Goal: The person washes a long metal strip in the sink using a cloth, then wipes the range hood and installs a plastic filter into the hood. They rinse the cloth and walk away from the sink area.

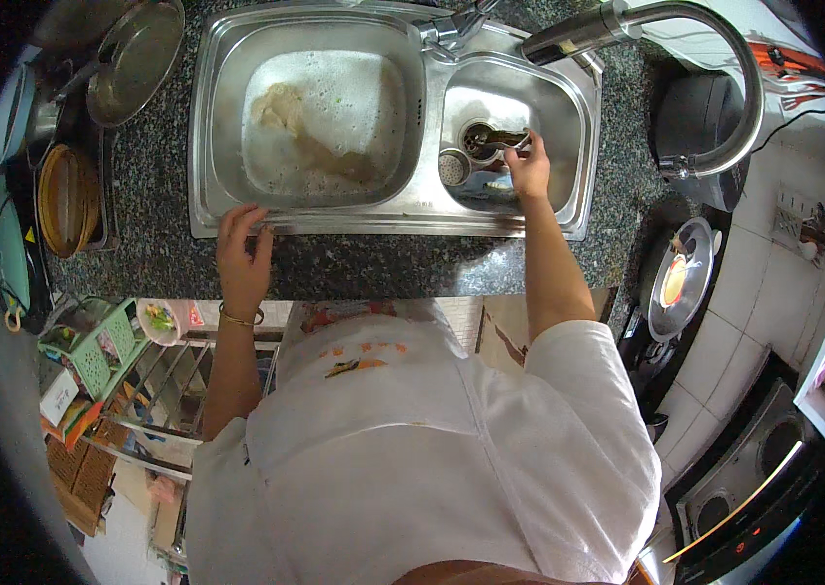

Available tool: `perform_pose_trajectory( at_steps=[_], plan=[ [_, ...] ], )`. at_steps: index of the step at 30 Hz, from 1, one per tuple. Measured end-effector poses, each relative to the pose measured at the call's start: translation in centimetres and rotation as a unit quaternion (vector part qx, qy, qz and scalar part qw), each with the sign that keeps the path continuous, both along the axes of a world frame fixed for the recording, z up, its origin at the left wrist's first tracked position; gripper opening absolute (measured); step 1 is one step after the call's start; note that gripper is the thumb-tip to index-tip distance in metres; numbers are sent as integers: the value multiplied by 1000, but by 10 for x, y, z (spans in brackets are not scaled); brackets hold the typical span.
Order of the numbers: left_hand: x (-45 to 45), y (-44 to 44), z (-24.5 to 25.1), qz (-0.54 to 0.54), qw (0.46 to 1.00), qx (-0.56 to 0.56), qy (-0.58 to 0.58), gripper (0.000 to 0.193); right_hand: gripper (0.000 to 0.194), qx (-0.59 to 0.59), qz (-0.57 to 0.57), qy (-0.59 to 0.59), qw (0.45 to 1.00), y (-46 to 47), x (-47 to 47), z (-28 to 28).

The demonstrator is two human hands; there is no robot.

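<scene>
My right hand (529, 172) reaches into the small basin (559, 110) of a stainless steel double sink. Its fingers pinch a small shiny metal piece (516, 140), dark inside, held beside the drain hole (480, 139); its exact kind is hard to tell. A round perforated metal strainer (454, 167) lies just left of my fingers. My left hand (240, 238) rests with spread fingers on the front rim of the large basin (226, 146). Soapy, cloudy water (339, 95) stands in that basin, with a brownish shape (295, 124) showing in it.
A chrome faucet (453, 31) and a curved metal spout (731, 58) rise behind the sink. Left on the granite counter (383, 263) are a frying pan (136, 66) and stacked brown round pieces (69, 201). A wok (683, 278) and a stove (741, 461) stand right.
</scene>
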State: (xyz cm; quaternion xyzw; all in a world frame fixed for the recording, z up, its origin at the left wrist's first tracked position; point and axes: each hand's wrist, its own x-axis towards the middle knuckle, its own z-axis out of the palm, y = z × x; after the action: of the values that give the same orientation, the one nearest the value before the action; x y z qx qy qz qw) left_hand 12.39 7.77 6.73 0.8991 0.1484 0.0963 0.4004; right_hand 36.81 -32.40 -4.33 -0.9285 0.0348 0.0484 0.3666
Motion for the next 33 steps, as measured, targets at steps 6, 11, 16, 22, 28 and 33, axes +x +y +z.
perform_pose_trajectory(
  at_steps=[6,11,16,22,28,33],
  plan=[
    [-6,-24,13,26,999,16,-18,23,56,-57,334,-108,935,-15,-7,27],
    [-19,-45,19,46,998,26,-43,25,55,-88,372,-134,914,-22,-7,40],
    [-44,-45,20,86,995,27,-37,24,51,20,180,11,983,-50,-16,37],
    [-105,-26,29,158,985,45,-49,19,36,387,35,-25,921,-65,-37,79],
    [-200,5,25,205,978,35,-16,22,56,537,243,30,807,128,-100,143],
    [-317,45,33,300,952,55,-10,25,51,442,450,108,768,367,-260,137]
  ],
)
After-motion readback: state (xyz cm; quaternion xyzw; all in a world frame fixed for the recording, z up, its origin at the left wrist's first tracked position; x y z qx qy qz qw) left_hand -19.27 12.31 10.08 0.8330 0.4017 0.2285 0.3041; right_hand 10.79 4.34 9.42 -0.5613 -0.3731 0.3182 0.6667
